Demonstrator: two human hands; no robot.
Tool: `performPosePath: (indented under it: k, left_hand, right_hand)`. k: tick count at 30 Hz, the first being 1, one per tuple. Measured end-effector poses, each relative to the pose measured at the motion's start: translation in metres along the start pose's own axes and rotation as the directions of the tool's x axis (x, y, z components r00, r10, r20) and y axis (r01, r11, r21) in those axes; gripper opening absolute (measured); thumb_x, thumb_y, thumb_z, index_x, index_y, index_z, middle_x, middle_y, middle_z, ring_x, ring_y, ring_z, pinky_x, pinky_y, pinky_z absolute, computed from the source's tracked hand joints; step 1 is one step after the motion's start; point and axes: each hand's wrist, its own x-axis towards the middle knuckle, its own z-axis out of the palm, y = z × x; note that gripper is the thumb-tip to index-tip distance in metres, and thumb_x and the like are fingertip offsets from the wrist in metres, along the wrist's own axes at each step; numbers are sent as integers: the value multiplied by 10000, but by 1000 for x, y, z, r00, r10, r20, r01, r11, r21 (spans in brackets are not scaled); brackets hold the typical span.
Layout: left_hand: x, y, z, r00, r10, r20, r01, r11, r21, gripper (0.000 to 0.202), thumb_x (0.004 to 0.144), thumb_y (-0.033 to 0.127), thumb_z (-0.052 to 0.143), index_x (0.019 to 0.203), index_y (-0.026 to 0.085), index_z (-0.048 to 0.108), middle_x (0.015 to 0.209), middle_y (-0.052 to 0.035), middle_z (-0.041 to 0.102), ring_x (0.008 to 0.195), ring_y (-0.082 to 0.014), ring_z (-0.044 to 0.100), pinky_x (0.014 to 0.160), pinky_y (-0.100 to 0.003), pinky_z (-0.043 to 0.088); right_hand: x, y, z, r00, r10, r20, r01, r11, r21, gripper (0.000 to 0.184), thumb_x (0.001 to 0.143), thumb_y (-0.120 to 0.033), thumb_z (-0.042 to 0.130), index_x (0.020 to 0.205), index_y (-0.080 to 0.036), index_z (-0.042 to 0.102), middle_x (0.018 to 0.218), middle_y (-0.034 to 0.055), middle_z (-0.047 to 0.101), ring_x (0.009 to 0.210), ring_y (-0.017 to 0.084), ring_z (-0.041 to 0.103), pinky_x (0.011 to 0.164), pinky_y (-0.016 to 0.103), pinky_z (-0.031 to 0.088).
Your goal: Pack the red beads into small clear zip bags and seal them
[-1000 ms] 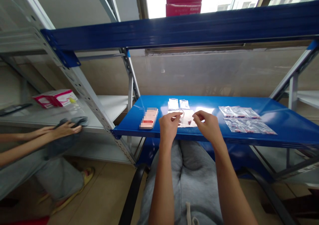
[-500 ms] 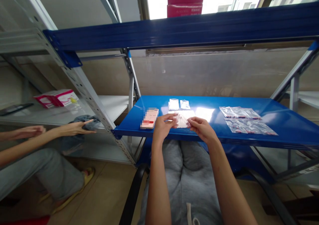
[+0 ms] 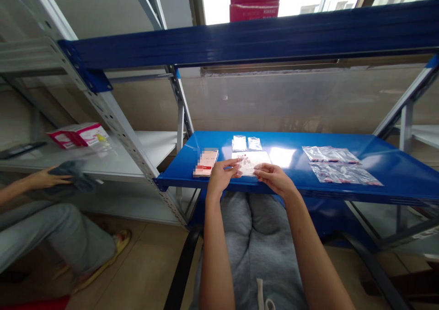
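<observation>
Between my two hands is a small clear plastic bag [image 3: 247, 164], held just above the front part of the blue shelf. My left hand [image 3: 224, 173] pinches its left side, fingers closed. The right side is pinched by my right hand [image 3: 273, 176], thumb and fingers pressed together. Small dark marks show on the bag near my left fingertips; what they are I cannot make out. Behind the bag lies a white sheet [image 3: 263, 156], partly covered by it. Two small white packets, a larger one [image 3: 239, 143] and a smaller one [image 3: 254, 143], lie farther back.
A phone [image 3: 207, 163] lies left of my hands. Flat clear bags with red edges [image 3: 343, 173] lie in two rows on the blue shelf [image 3: 288, 141] to the right. At far left, another person's hand [image 3: 51, 178] holds grey-blue cloth [image 3: 70, 175] beside a white shelf.
My right hand has moved slightly left, closer to my left hand, and the bag has shifted between them. The other person has pulled the cloth leftward.
</observation>
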Motion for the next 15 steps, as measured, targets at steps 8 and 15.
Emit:
performPosePath:
  k: [8, 15]
  left_hand:
    - [-1, -5, -5, 996, -42, 74, 41, 999, 4, 487, 651, 168, 873, 1126, 152, 767, 949, -62, 760, 754, -153, 721, 759, -303, 620]
    - [10, -11, -9, 979, 116, -168, -60, 950, 305, 224, 787, 193, 739, 1005, 180, 790, 897, -63, 752, 729, -167, 685, 648, -260, 539]
  right_hand:
    - [9, -3, -11, 998, -41, -54, 37, 997, -73, 464, 493, -467, 947, 783, -180, 726, 737, 35, 729, 658, 155, 659, 657, 299, 565]
    - [51, -65, -20, 958, -250, 144, 284, 735, -616, 146, 703, -290, 801, 747, -177, 722, 675, 31, 702, 619, 179, 658, 615, 306, 514]
